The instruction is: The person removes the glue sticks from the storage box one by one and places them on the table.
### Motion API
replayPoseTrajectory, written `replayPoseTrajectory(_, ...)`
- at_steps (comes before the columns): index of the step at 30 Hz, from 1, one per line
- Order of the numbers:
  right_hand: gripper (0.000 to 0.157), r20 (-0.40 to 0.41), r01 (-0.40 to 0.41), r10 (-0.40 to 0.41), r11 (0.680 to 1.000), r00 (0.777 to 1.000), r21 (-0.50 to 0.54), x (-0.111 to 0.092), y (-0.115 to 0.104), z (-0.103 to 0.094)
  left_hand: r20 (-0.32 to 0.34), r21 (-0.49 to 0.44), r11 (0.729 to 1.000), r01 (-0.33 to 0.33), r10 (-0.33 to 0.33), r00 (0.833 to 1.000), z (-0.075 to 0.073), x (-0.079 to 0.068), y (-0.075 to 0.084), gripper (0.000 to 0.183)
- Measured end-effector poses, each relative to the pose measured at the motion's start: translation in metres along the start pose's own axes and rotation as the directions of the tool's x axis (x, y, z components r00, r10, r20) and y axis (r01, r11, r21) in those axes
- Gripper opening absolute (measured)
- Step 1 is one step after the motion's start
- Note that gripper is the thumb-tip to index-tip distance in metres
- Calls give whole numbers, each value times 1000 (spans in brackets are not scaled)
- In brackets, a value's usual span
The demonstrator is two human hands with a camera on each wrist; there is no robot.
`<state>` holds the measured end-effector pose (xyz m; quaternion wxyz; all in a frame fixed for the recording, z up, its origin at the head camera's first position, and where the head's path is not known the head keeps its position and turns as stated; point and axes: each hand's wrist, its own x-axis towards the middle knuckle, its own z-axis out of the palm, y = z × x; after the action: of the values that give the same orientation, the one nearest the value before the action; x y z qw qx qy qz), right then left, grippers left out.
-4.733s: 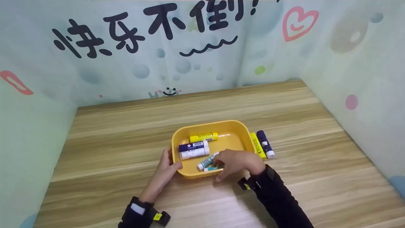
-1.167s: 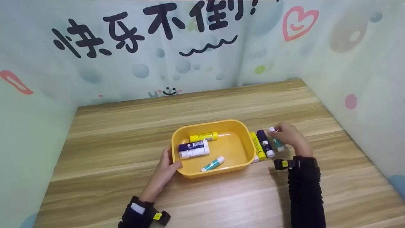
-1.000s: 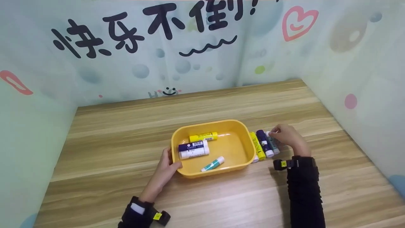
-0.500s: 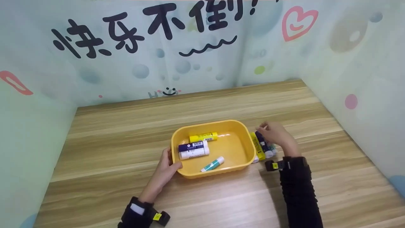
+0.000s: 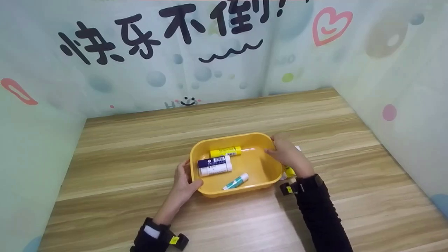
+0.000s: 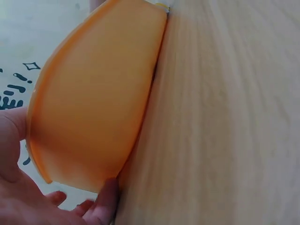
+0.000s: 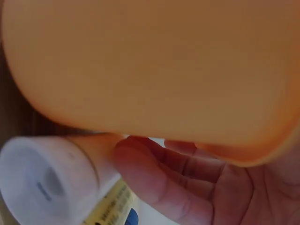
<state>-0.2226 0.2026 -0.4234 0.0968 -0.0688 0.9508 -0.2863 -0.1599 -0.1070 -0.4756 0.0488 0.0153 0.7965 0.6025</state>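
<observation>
A yellow plastic tub (image 5: 257,168) sits on the table, gripped at both ends. My left hand (image 5: 184,183) holds its left end, thumb on the rim and fingers against the outer wall. My right hand (image 5: 290,155) grips the right end, thumb over the rim, fingers outside. Inside lie a yellow glue stick (image 5: 225,151), a purple one (image 5: 211,161), a white one (image 5: 215,169) and a small teal one (image 5: 235,181). Outside, my right hand mostly hides more glue sticks; a yellow one (image 5: 289,172) shows. In the right wrist view, a white-ended stick (image 7: 44,183) lies by my fingertips.
The wood-grain table (image 5: 140,147) extends around the tub. A printed cloth wall (image 5: 224,77) stands behind it, with further walls at left and right (image 5: 392,87). Black bands with small cameras (image 5: 180,241) sit on both wrists.
Earlier my right hand took a teal glue stick from the tub and set it down in the row at right. It has since let go and moved left onto the tub's right rim.
</observation>
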Motion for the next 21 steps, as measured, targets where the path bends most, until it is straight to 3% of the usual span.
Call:
replayPoseTrajectory(4, 40, -8, 2, -2, 1000, 1000, -10, 1, 1, 3, -82, 146, 987, -64, 77, 994, 0, -2, 3, 88)
replayPoseTrajectory(8, 38, -16, -11, 10, 999, 1000, -34, 2, 0, 5, -99, 296, 941, -165, 202, 974, 1, -4, 9, 81)
replayPoseTrajectory(11, 38, -30, 3, -5, 997, 1000, -78, 0, -1, 6, -51, 435, 850, -298, 354, 934, 2, -6, 14, 67)
replayPoseTrajectory(14, 39, -41, 10, -14, 995, 999, -95, -1, -1, 6, 72, 522, 746, -414, 445, 893, 4, -5, 19, 54)
replayPoseTrajectory(16, 38, -43, 4, -8, 996, 999, -87, -1, -2, 7, 158, 553, 703, -446, 437, 885, 4, -4, 23, 50)
replayPoseTrajectory(18, 37, -49, -6, 2, 996, 999, -87, 0, -2, 8, 225, 568, 692, -446, 390, 893, 4, -3, 27, 48)
replayPoseTrajectory(21, 36, -54, -19, 14, 995, 998, -95, 1, -2, 9, 269, 610, 673, -418, 319, 909, 6, 1, 32, 48)
